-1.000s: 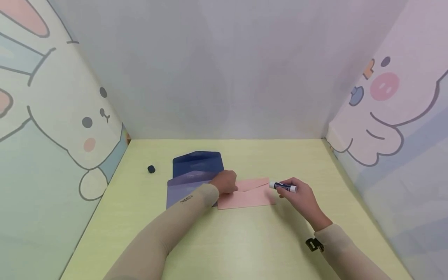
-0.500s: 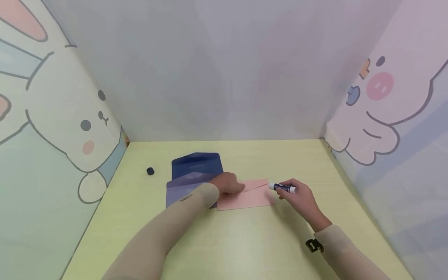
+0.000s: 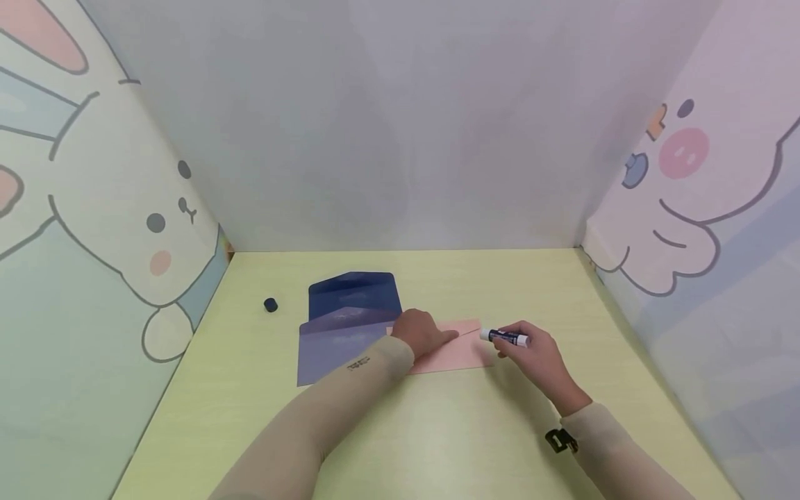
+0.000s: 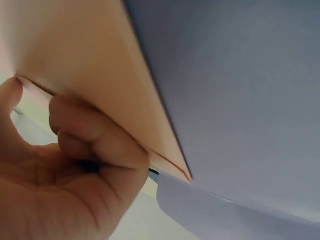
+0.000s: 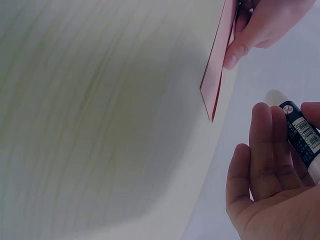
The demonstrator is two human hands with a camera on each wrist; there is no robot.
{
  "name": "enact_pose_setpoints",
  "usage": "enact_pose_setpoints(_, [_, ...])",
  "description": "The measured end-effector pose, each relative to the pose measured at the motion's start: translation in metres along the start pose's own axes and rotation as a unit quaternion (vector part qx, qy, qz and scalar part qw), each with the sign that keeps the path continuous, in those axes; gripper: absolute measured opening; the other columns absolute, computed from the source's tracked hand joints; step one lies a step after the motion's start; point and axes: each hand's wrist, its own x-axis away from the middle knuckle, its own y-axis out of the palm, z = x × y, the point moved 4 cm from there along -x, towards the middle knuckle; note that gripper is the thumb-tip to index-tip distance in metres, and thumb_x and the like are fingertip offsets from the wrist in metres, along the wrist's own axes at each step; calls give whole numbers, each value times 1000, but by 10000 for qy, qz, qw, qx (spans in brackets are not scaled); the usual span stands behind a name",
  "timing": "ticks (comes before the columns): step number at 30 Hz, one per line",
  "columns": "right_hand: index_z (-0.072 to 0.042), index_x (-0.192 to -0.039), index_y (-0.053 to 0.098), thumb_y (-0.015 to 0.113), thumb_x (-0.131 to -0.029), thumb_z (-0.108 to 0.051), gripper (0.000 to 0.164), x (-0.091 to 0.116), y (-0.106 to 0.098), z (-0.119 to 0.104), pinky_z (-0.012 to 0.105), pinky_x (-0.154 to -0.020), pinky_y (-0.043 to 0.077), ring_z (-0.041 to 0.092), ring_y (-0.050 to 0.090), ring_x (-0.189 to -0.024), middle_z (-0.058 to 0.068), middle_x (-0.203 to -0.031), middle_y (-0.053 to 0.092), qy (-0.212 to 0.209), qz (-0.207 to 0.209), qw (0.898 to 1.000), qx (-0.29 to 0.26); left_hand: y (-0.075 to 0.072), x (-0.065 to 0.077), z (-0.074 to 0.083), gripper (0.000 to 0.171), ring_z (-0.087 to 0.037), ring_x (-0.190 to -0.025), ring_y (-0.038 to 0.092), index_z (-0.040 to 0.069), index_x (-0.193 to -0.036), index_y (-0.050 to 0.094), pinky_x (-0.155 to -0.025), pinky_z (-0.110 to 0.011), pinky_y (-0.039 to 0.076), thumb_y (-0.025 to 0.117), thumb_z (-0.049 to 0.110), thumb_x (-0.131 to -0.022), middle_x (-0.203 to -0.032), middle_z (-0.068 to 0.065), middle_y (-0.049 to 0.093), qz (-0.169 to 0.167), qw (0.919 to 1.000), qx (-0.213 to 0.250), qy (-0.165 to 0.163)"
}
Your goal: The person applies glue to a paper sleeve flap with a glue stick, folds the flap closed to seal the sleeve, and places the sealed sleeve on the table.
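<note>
A pink envelope lies flat on the table, its flap folded down. My left hand presses along the flap with the thumb stretched out to the right. In the left wrist view the fingers of this left hand are curled under, knuckles against the paper, with nothing gripped. My right hand holds a glue stick just off the envelope's right end. The right wrist view shows the glue stick pinched by thumb and fingers, its white tip uncovered.
Left of the pink envelope lies a purple envelope, overlapping a navy envelope behind it; both have raised flaps. A dark cap stands at the far left. Printed walls enclose the pale table at the back and both sides.
My left hand has slid rightward along the pink envelope's flap, thumb leading, uncovering more of the purple envelope. The right hand keeps holding the glue stick in nearly the same place.
</note>
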Motion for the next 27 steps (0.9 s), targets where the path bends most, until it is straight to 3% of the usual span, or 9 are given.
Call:
enact_pose_setpoints(12, [-9,-125,72,80,-99,-43,44,-2,1,0,28,-65,50,13,78,-91,10,-109,83,-21,19,10000,-8,-4,1,-2,69,-16,-65,59,19,-57,55,-73,-32,54,62,75,-97,-57,4,51,-87,9992,-206,344])
enact_pose_setpoints(19, [-8,-125,72,80,-99,-43,44,-2,2,2,28,-64,51,15,78,-91,13,-107,83,-15,24,10000,23,-7,-1,-9,58,-18,-70,58,17,-68,58,-78,-34,53,69,64,-99,-69,1,58,-233,9989,-34,400])
enact_pose_setpoints(27, [-8,-125,72,80,-99,-41,43,0,4,4,28,-64,51,16,77,-91,13,-108,83,67,-9,10000,-10,-10,-2,-14,49,-18,-71,57,15,-72,58,-80,-33,51,74,52,-101,-71,1,56,-332,9971,-78,680])
